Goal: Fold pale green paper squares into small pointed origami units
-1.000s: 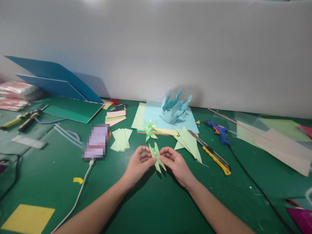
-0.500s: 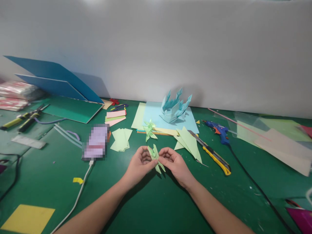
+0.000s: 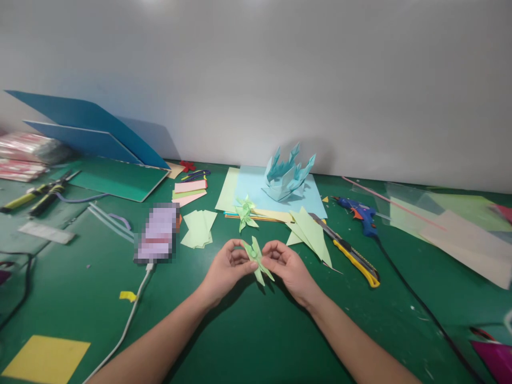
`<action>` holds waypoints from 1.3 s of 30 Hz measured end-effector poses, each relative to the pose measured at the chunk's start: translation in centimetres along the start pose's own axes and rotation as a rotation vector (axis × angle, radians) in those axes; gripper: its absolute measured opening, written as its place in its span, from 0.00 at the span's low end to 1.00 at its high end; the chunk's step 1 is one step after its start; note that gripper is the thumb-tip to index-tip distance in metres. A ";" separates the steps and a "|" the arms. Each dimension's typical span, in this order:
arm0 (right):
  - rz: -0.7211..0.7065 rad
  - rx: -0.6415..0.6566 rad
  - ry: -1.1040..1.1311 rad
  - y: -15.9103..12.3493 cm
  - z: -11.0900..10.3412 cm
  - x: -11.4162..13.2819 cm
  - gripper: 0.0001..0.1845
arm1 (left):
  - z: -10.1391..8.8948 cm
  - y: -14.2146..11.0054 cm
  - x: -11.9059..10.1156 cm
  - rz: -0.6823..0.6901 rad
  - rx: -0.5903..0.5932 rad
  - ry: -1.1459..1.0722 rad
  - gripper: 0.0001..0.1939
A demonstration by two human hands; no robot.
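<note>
A light green folded-paper piece (image 3: 256, 261) with pointed petals is held up between my hands. My left hand (image 3: 231, 269) pinches its left side between thumb and fingers. On the opposite side, my right hand (image 3: 288, 269) grips a petal with thumb and bent fingers; the fingertips behind the paper are partly hidden. Just beyond sits a similar green paper flower (image 3: 246, 213), at the front edge of a stack of coloured sheets. A pale blue folded-paper form (image 3: 286, 178) with upright points stands on the light blue sheet (image 3: 248, 184).
Right of my hands lie green paper pieces (image 3: 310, 234), a yellow utility knife (image 3: 356, 261) and a blue glue gun (image 3: 362, 216) with a black cord. At left are cut green slips (image 3: 199, 229), a blurred-out phone-like object (image 3: 158, 232) on a white cable, and pliers (image 3: 52, 194).
The lower petals of the green paper piece are spread a little wider, one tip having shifted right. My right thumb has moved slightly to the right; my left hand stays nearly still.
</note>
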State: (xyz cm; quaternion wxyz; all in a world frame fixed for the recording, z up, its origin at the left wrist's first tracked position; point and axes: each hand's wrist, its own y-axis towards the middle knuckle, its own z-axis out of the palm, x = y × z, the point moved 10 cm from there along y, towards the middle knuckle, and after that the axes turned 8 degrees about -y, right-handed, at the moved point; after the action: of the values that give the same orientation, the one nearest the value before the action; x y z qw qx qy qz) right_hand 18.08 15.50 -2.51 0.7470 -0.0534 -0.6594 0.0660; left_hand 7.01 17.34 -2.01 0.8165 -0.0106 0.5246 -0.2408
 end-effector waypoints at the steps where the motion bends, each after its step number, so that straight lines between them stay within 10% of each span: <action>1: 0.007 0.009 0.006 0.0 0.1 0.0 0.18 | 0.0 0.0 -0.1 0.004 -0.003 0.013 0.22; 18: -0.058 0.040 -0.120 0.1 0.8 0.2 0.17 | -0.6 -0.8 -0.7 0.191 -0.119 0.340 0.15; 39: -0.100 0.063 -0.143 -0.1 0.8 1.0 0.16 | -0.6 -0.1 -0.6 0.107 -0.027 0.096 0.18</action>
State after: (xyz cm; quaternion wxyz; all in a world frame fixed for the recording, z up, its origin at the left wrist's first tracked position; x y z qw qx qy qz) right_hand 17.40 15.55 -1.43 0.7017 0.0082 -0.7105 0.0531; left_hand 6.29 17.65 -1.73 0.8019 0.0183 0.5662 -0.1898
